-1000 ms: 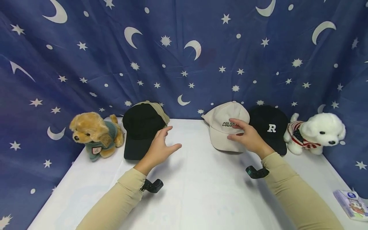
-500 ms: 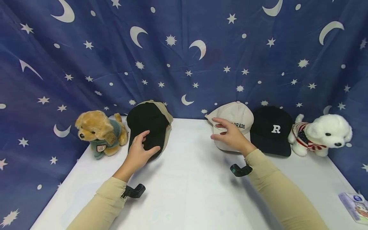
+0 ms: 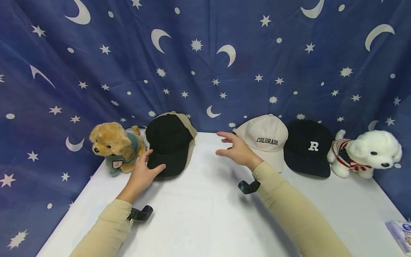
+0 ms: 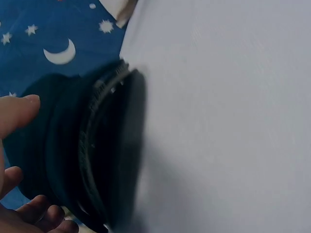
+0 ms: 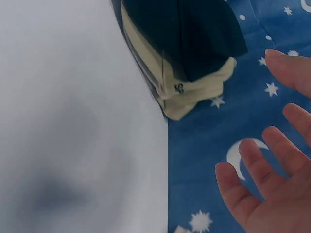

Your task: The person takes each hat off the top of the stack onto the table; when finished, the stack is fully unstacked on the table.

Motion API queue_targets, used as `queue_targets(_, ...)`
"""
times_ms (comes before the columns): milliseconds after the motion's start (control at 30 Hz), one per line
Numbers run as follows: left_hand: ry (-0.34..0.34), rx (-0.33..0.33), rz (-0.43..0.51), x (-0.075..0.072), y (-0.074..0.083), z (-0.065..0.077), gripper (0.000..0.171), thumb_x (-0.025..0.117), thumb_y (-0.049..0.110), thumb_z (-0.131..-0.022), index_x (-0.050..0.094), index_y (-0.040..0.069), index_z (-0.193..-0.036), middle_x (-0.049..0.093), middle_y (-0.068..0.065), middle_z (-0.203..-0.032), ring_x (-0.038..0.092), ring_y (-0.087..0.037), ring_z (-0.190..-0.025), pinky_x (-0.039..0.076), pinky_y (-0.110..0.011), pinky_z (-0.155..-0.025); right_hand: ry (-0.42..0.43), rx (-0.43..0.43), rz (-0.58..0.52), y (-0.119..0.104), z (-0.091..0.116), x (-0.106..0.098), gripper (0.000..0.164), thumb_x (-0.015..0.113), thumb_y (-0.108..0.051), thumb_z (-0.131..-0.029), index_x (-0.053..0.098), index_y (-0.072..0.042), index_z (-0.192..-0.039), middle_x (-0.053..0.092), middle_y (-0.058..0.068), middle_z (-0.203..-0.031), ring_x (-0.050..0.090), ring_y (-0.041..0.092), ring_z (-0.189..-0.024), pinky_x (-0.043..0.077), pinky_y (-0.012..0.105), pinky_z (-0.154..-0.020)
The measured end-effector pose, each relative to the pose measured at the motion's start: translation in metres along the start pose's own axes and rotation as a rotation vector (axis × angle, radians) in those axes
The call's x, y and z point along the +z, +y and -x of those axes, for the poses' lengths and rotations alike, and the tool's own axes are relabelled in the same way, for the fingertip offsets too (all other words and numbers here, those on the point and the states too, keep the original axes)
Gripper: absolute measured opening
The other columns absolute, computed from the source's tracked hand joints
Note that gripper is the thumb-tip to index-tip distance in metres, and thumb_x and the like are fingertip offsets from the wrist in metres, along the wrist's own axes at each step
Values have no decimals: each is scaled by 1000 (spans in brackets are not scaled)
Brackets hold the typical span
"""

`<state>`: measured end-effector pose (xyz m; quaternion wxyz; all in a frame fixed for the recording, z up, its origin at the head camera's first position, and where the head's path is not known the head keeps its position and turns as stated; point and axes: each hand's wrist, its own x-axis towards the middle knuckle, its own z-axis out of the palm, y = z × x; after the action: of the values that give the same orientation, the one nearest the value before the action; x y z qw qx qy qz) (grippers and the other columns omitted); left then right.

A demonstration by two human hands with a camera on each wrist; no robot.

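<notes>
A black cap (image 3: 168,139) sits over a beige cap (image 3: 191,151) at the back left of the table. My left hand (image 3: 141,176) is at the black cap's left front, thumb and fingers spread about its brim side. In the left wrist view, the thumb and fingers flank the black cap (image 4: 63,145); whether they touch it I cannot tell. My right hand (image 3: 238,150) hangs in the air with fingers apart, holding nothing, just left of a cream COLORADO cap (image 3: 268,137). The right wrist view shows the beige cap (image 5: 194,94) under the black one.
Beside the cream cap lies a black cap with a white R (image 3: 308,150). A tan plush dog (image 3: 112,142) sits far left, a white plush dog (image 3: 369,150) far right. A small purple pack (image 3: 399,235) lies at the right edge. A starry blue curtain (image 3: 205,64) rises behind the table.
Both hands have moved left: the left from the black cap's right side to its left front, the right off the cream cap's front. The view has turned slightly left.
</notes>
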<state>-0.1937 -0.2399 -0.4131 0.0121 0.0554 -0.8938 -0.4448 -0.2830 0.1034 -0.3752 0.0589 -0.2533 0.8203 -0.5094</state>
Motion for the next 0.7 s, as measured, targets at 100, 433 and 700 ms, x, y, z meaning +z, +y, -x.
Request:
queue_targets(100,-2,-20,1,-1,-7,-3,85,70,35,-94,23,5,-158,23,-27,-155,27,-45,-142,29,-60,-110,-22,17,41,-5,-10,6,70,78,-17,-87,47,-7,-149,44,8,-151,47,32,-133,49,47,-97)
queue_targets(433,-32,-70,14,-3,-20,-8,90,71,40,-93,20,5,-158,24,-28,-157,27,-44,-143,29,-60,-111,-71,74,47,-17,-38,29,71,78,-20,-87,46,-14,-150,42,6,-153,45,27,-134,49,45,-98)
queue_targets(700,-98,-93,52,-6,-23,-10,97,72,44,-92,13,6,-160,25,-31,-157,28,-44,-143,30,-58,-111,-109,62,43,-26,-56,50,73,77,-20,-87,44,-9,-151,42,7,-153,45,28,-134,48,42,-98)
